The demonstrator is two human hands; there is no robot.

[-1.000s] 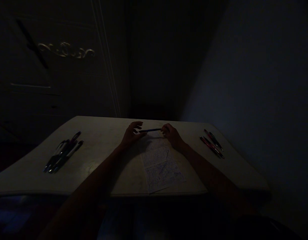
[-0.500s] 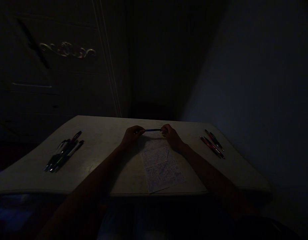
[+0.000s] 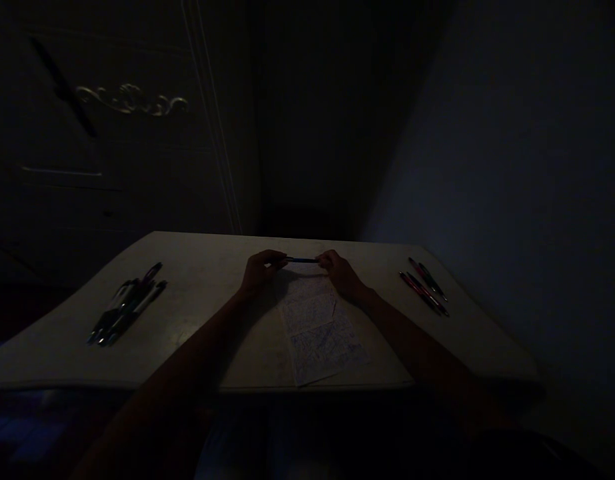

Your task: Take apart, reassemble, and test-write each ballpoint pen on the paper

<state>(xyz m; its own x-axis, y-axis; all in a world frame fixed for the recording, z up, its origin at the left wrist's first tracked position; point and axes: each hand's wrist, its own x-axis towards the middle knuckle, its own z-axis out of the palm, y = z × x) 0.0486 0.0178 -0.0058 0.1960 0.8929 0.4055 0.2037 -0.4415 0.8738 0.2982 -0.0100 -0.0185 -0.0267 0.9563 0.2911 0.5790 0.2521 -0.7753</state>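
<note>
A dark blue pen (image 3: pixel 303 260) lies level between my two hands, above the far end of the papers. My left hand (image 3: pixel 261 270) pinches its left end, and my right hand (image 3: pixel 337 270) has its fingers closed around the right end. Below the pen are scribbled paper sheets (image 3: pixel 327 353), partly overlapping, with their lower corner near the table's front edge. The light is dim, so fine details of the pen and fingertips are hard to make out.
On the left of the white table (image 3: pixel 197 267) lies a pile of several pens (image 3: pixel 127 310). Several red and dark pens (image 3: pixel 424 290) lie on the right side. A cabinet with an ornate handle (image 3: pixel 132 100) stands at the left, and a wall (image 3: pixel 512 167) rises at the right.
Both hands still hold the pen by its ends. My right hand has shifted slightly left along with the pen; little else differs.
</note>
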